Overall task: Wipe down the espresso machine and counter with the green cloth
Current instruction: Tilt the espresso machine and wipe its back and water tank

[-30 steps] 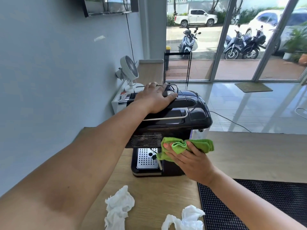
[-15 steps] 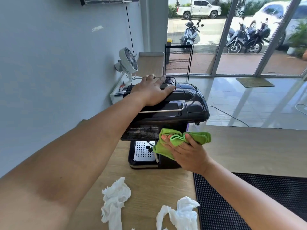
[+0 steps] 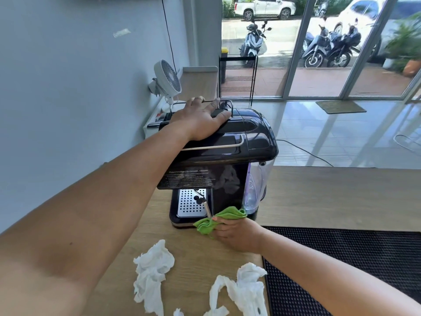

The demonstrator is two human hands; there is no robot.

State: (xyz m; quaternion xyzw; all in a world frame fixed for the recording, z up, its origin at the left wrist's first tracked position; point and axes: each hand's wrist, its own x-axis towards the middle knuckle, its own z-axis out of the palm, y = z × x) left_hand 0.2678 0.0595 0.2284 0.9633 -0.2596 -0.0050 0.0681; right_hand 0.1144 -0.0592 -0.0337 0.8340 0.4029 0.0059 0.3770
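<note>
Espresso machine (image 3: pixel 218 156) stands on our wooden counter (image 3: pixel 319 197); our left hand (image 3: pixel 200 120) lies flat on top, our right hand (image 3: pixel 237 233) clutches the green cloth (image 3: pixel 218 218) at its base.

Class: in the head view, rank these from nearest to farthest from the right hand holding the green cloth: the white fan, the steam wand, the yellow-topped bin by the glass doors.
From the right hand:
1. Steam wand: just above the green cloth, at the machine's front.
2. White fan: behind the machine, by the left wall.
3. Yellow-topped bin: outside the glass.

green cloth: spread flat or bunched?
Bunched. The green cloth is crumpled into folds in the right hand, at the espresso machine's base.
</note>
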